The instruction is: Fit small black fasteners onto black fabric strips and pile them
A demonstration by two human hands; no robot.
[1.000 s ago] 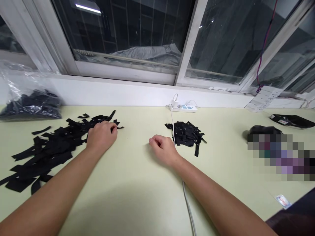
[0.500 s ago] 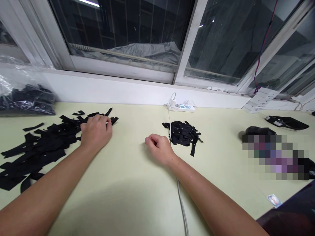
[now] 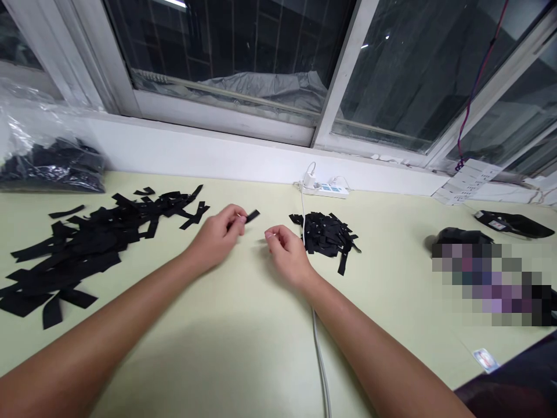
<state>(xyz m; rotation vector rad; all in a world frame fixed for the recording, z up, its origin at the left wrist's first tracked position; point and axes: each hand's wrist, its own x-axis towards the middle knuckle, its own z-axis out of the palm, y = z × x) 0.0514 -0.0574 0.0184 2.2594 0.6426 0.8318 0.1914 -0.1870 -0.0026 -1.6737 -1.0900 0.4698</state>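
A short black fabric strip (image 3: 253, 216) sticks out from the pinched fingers of my left hand (image 3: 217, 235), above the middle of the table. Just to the right, a small gap away, my right hand (image 3: 287, 252) has its thumb and fingertips pressed together; whatever they may hold is too small to make out. A large, spread-out heap of black strips (image 3: 93, 235) lies left of my left hand. Beyond my right hand is a smaller, tighter pile of short black strips (image 3: 326, 234), some with tiny light specks.
A clear plastic bag (image 3: 47, 159) of black pieces stands at the back left. The white cable (image 3: 321, 366) runs from a power strip (image 3: 326, 190) under my right forearm. On the right lie a black case-like object (image 3: 513, 224), a blurred-out item and a small card (image 3: 486, 360).
My left hand has moved right from the large heap, carrying one black strip toward my right hand. My right hand stays pinched in nearly the same place. The view has shifted slightly.
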